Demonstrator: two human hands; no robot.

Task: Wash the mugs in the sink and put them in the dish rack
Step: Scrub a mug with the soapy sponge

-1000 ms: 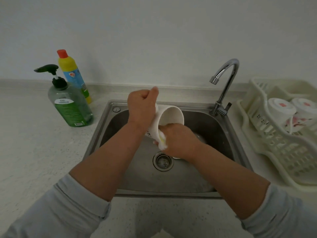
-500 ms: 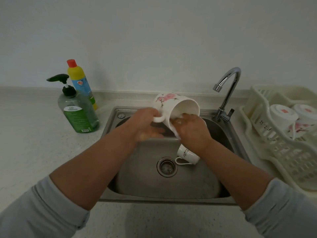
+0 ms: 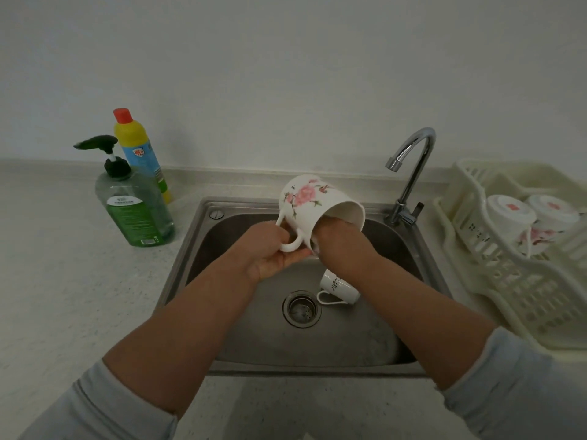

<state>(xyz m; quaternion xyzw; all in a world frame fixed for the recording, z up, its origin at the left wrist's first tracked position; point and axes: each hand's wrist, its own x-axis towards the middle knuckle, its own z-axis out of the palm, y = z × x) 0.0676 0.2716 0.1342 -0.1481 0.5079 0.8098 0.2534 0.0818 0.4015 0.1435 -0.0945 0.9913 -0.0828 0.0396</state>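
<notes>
Mug (image 3: 313,206) (floral, tilted) gripped by left hand (image 3: 270,252).

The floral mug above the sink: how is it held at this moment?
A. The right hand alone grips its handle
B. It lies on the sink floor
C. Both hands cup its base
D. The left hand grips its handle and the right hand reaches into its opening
D: the left hand curls round the handle of the floral mug, and the right hand has its fingers hidden inside the opening, above the sink.
</notes>
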